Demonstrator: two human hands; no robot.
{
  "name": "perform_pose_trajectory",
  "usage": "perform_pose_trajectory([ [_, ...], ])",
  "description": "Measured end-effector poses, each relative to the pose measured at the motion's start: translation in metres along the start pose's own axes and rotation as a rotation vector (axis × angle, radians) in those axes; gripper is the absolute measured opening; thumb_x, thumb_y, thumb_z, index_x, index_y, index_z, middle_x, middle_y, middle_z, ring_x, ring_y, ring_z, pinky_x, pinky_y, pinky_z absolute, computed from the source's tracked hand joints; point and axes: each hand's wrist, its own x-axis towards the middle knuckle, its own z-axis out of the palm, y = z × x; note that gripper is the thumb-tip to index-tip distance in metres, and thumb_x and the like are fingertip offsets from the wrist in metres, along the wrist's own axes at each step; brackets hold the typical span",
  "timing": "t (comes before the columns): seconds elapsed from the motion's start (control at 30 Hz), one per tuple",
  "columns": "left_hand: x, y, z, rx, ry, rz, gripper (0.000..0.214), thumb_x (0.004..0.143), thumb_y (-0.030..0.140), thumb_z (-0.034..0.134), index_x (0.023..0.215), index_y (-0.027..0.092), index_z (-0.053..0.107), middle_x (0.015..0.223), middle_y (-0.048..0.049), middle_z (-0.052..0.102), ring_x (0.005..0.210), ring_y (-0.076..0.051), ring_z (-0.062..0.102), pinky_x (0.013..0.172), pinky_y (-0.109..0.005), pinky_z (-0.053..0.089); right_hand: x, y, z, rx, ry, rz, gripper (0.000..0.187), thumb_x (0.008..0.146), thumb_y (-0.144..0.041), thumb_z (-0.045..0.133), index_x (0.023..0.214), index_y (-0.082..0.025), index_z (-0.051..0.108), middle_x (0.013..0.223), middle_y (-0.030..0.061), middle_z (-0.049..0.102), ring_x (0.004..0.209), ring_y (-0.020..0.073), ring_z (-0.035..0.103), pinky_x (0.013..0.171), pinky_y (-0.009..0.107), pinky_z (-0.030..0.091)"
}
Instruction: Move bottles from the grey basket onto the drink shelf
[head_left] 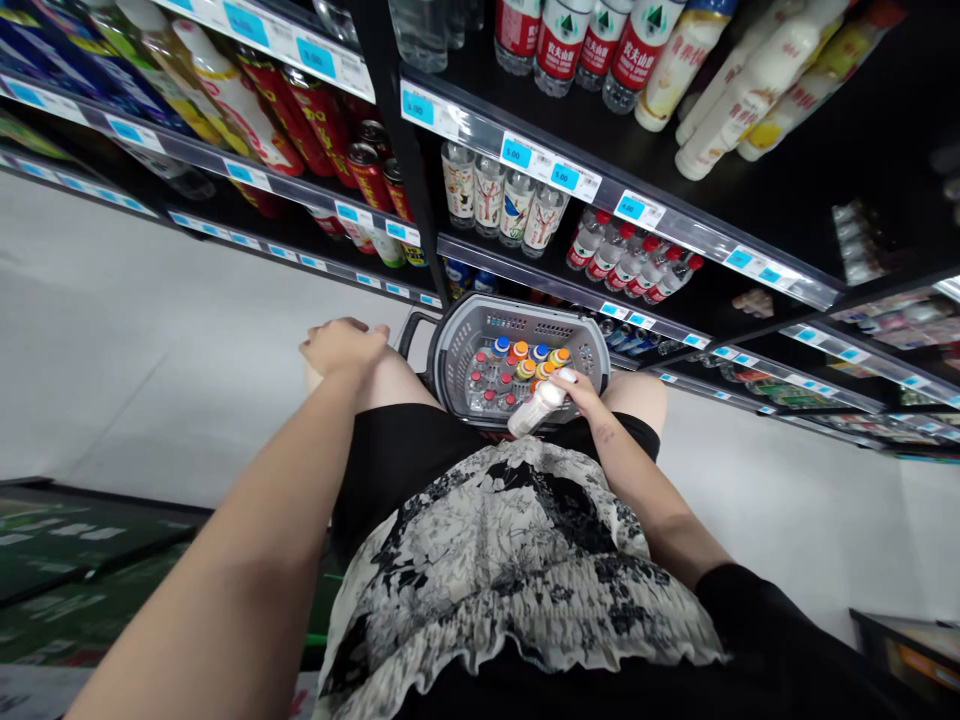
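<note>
I look down past my patterned top and black shorts at a grey shopping basket (450, 345) on the floor in front of my knees. Several bottles with red, blue and orange caps stand inside it. My right hand (581, 392) is wrapped round a white bottle (538, 406), held tilted over the basket's near rim. My left hand (343, 345) rests on my left knee with the fingers curled down, holding nothing I can see.
Black shelves (525, 165) with blue price tags rise ahead, stocked with water bottles, red cans and white drink bottles. The basket's black handle (411, 335) sticks out to the left. Pale floor (150, 350) spreads to the left.
</note>
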Motion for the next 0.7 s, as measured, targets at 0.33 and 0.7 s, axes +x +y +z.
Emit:
perform_pose_trajectory([
  [0.33,-0.0021,0.0011,-0.0002,0.016,-0.001,-0.012,0.048,0.081,0.047,0.056,0.112,0.016,0.075,0.113,-0.0222,0.069,0.120,-0.042,0.053,0.101,-0.052,0.039,0.0071,0.0031,-0.0018,0.196,-0.101,0.095,0.054,0.046,-0.030,0.093,0.094,-0.021,0.070,0.096,0.0014,0.074,0.089,0.0205,0.069,0.078,0.030,0.056],
  [0.7,-0.0048,0.0026,-0.0034,0.004,-0.011,-0.004,0.050,0.079,0.047,0.055,0.113,0.016,0.074,0.113,-0.0233,0.068,0.120,-0.043,0.052,0.100,-0.053,0.037,0.0096,0.0076,0.0049,0.312,-0.199,0.046,0.043,0.051,-0.025,0.083,0.093,-0.021,0.071,0.096,0.0017,0.075,0.097,0.0229,0.069,0.095,0.035,0.054],
])
